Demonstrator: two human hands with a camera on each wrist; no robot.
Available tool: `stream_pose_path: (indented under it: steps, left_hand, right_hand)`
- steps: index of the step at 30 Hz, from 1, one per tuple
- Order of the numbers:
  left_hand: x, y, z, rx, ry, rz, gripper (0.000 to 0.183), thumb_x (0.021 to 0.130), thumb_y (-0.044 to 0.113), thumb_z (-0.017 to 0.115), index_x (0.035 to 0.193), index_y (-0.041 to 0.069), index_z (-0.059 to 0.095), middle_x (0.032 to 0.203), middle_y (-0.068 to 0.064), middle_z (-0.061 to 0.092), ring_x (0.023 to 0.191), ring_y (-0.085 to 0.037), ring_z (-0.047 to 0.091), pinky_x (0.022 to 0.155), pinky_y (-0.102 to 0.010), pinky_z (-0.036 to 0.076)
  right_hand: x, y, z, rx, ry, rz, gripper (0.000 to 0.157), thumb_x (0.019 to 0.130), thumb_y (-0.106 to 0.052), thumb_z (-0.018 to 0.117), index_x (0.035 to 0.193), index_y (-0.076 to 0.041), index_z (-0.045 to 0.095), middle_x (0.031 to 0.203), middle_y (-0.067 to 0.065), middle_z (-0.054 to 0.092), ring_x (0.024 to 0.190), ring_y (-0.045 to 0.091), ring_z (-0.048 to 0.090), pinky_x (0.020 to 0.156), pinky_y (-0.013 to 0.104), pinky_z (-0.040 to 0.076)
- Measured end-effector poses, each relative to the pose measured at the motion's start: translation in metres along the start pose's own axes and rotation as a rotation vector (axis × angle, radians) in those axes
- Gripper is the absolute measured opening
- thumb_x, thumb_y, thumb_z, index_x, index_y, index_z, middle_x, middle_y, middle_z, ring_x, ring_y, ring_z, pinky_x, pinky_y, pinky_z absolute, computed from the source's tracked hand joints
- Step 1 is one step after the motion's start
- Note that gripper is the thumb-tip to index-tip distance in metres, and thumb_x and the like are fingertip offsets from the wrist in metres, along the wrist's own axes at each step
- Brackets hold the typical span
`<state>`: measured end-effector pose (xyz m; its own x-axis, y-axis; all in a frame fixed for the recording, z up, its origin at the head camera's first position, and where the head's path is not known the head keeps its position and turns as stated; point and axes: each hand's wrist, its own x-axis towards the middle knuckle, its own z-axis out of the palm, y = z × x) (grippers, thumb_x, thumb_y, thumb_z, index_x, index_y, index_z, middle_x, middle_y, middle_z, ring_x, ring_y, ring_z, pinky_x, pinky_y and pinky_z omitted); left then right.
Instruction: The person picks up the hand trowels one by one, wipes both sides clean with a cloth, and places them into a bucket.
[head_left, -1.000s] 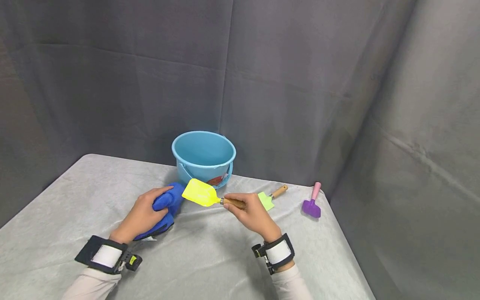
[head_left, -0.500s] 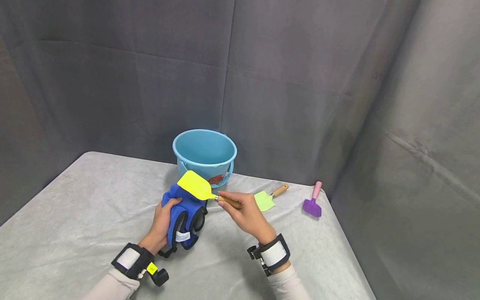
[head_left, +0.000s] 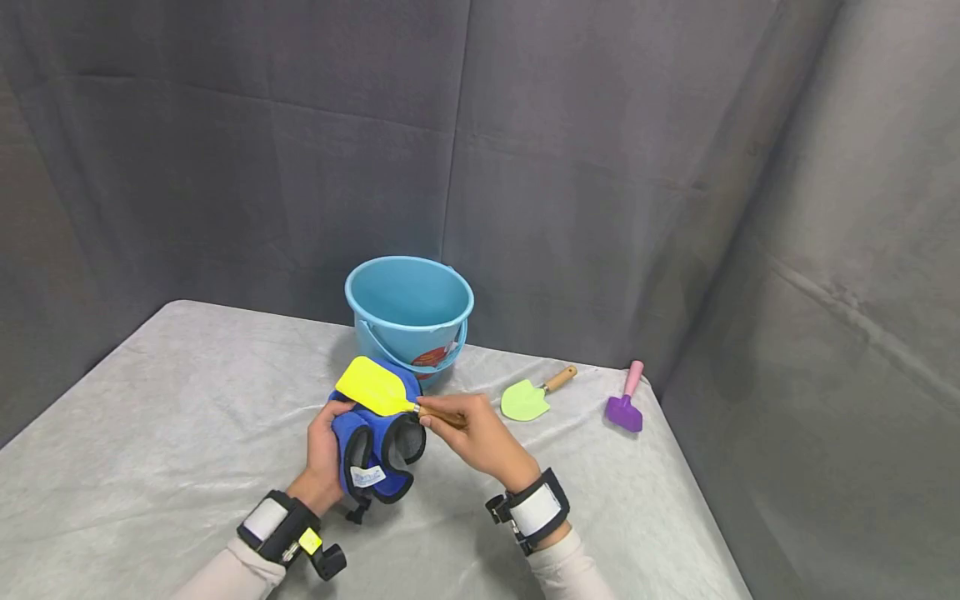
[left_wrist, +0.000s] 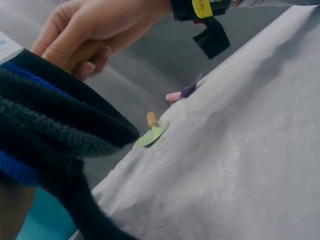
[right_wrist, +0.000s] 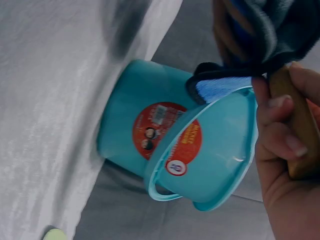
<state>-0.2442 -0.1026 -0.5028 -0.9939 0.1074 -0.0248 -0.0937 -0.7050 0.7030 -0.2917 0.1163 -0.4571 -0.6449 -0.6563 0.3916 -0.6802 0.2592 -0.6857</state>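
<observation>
My left hand (head_left: 324,457) grips a pair of blue fabric gloves (head_left: 375,427), with black-edged, grey-lined cuff openings and a white label facing me. The right hand (head_left: 486,437) holds a small yellow shovel (head_left: 372,386) by its wooden handle (right_wrist: 296,125), thumb and fingers wrapped round it. The shovel's blade lies across the upper part of the gloves in the head view, pointing left. Right behind them stands a light blue bucket (head_left: 367,327). The right wrist view shows the handle's end close to a black-edged cuff. Most of the left fingers are hidden behind the gloves.
A light green trowel (head_left: 525,402) with a wooden handle lies right of the bucket. Farther right, near the table's edge, is a purple shovel (head_left: 624,414) with a pink handle. Grey curtains (head_left: 585,167) hang behind the cloth-covered table (head_left: 187,400).
The left hand has lifted and turned the gloves, bringing them right so their cuffs face me. The right hand has moved left, and the shovel's blade now overlaps the gloves.
</observation>
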Motion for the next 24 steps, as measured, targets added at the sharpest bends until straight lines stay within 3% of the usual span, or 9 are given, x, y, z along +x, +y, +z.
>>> stream_pose_path:
  steps: [6, 13, 18, 21, 24]
  left_hand:
    - [0.001, 0.003, -0.002, 0.04, 0.037, -0.055, 0.027, 0.1, 0.024, 0.027, 0.109, 0.014, 0.05, 0.089, 0.005, 0.061, 0.076, -0.009, 0.058, 0.073, -0.024, 0.05]
    - [0.004, 0.006, -0.009, 0.056, 0.02, -0.006, 0.026, 0.101, 0.022, 0.027, 0.095, 0.018, 0.052, 0.083, 0.007, 0.057, 0.072, -0.008, 0.054, 0.07, -0.023, 0.049]
    - [0.006, 0.01, -0.012, 0.09, 0.069, 0.02, 0.025, 0.099, 0.022, 0.028, 0.084, 0.019, 0.047, 0.078, 0.008, 0.052, 0.069, -0.007, 0.05, 0.067, -0.022, 0.046]
    - [0.007, 0.013, -0.013, 0.087, 0.104, 0.018, 0.021, 0.098, 0.022, 0.029, 0.086, 0.018, 0.045, 0.078, 0.008, 0.051, 0.069, -0.008, 0.05, 0.067, -0.023, 0.045]
    - [0.008, 0.016, -0.013, 0.052, 0.129, 0.013, 0.019, 0.099, 0.022, 0.028, 0.097, 0.017, 0.047, 0.086, 0.008, 0.054, 0.077, -0.008, 0.053, 0.073, -0.022, 0.047]
  right_hand:
    - [0.001, 0.004, 0.005, 0.032, -0.022, 0.023, 0.033, 0.095, -0.01, 0.07, 0.127, -0.004, 0.07, 0.121, 0.009, 0.073, 0.108, 0.014, 0.071, 0.088, 0.024, 0.056]
    - [0.0, 0.003, 0.006, 0.054, -0.057, 0.063, 0.036, 0.095, -0.008, 0.07, 0.129, -0.001, 0.068, 0.124, 0.01, 0.072, 0.11, 0.015, 0.071, 0.087, 0.024, 0.057]
    - [-0.001, 0.002, 0.004, 0.054, -0.077, 0.09, 0.037, 0.095, -0.012, 0.071, 0.131, -0.003, 0.067, 0.125, 0.008, 0.071, 0.11, 0.013, 0.071, 0.087, 0.024, 0.057]
    - [-0.001, 0.002, 0.003, 0.051, -0.081, 0.095, 0.038, 0.095, -0.013, 0.071, 0.131, -0.003, 0.067, 0.126, 0.008, 0.071, 0.11, 0.012, 0.07, 0.087, 0.024, 0.057]
    - [-0.001, 0.003, 0.002, 0.035, -0.09, 0.111, 0.037, 0.095, -0.013, 0.071, 0.13, -0.003, 0.068, 0.125, 0.007, 0.071, 0.109, 0.01, 0.07, 0.087, 0.023, 0.056]
